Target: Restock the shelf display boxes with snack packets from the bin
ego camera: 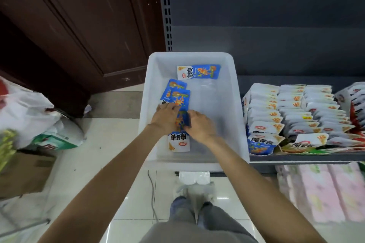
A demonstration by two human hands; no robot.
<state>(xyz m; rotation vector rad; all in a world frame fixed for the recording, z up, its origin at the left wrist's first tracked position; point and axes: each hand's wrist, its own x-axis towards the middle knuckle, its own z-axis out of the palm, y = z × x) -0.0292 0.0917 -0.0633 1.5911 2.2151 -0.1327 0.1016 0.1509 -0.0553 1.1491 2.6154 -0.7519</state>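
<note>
The right hand [199, 125] is pinching a blue-and-white snack packet [182, 119] at its right edge, while the left hand [165, 116] is pressing curled fingers onto the overlapping packets [175, 95] at its twelve o'clock. One more packet [198, 71] is lying at the white bin's [240, 124] twelve o'clock. Gathering them squared into one stack should be easing the carry to the display boxes [296, 118] at three o'clock

One head-worn view only, looking steeply down from above. It sat close over the white bin [194, 94], shelf edge [300, 158] at right. Floor filled the bottom.
</note>
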